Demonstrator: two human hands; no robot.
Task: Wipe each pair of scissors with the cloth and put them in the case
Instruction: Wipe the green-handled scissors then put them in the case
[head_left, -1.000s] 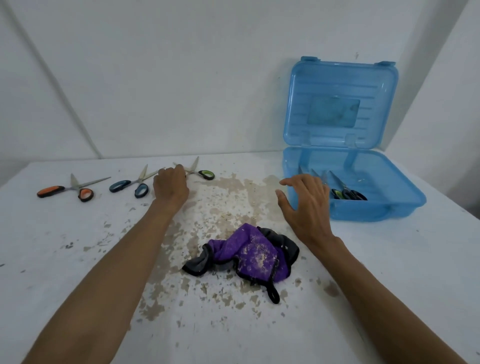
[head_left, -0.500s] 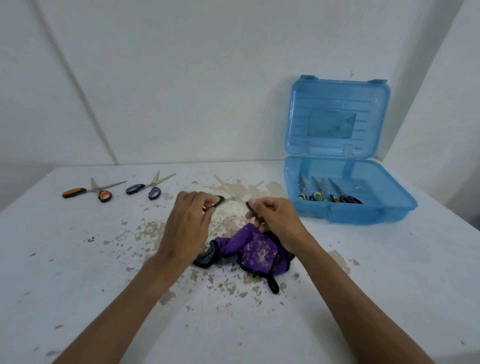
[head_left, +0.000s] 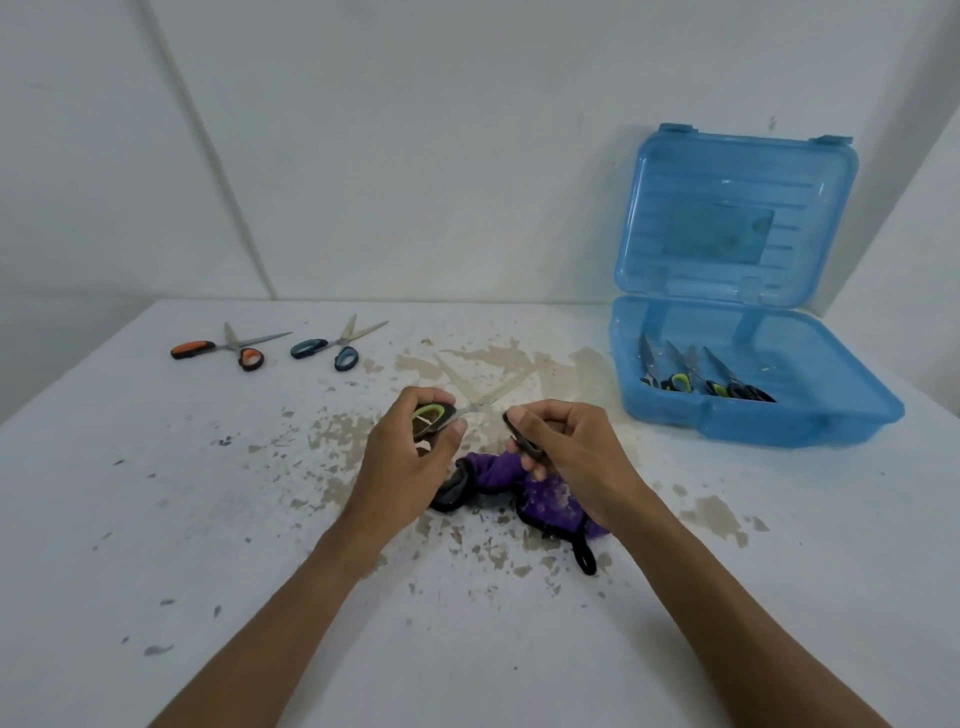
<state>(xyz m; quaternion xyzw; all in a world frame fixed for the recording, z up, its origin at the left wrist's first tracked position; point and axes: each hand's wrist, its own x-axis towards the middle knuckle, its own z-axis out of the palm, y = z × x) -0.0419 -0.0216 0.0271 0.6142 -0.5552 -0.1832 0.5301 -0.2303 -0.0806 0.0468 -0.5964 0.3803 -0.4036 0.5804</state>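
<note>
Both hands hold a pair of green-handled scissors (head_left: 480, 402) spread wide above the table's middle, blades crossing and pointing away. My left hand (head_left: 410, 457) grips the green loop handle; my right hand (head_left: 566, 452) pinches the dark handle. Just below them lies the crumpled purple cloth (head_left: 540, 493) with black trim. The blue case (head_left: 810, 421) stands open at the right with several scissors (head_left: 696, 376) in its tray. Orange-handled scissors (head_left: 228, 351) and blue-handled scissors (head_left: 332, 348) lie at the back left.
The white table (head_left: 182, 519) has worn, flaking patches around its middle. The case lid (head_left: 737, 223) leans upright against the white wall. The table's back edge meets the wall just behind the loose scissors.
My left hand picked the green-handled scissors off the table and brought them over the cloth. My right hand left the case, took the other handle, and the blades spread open.
</note>
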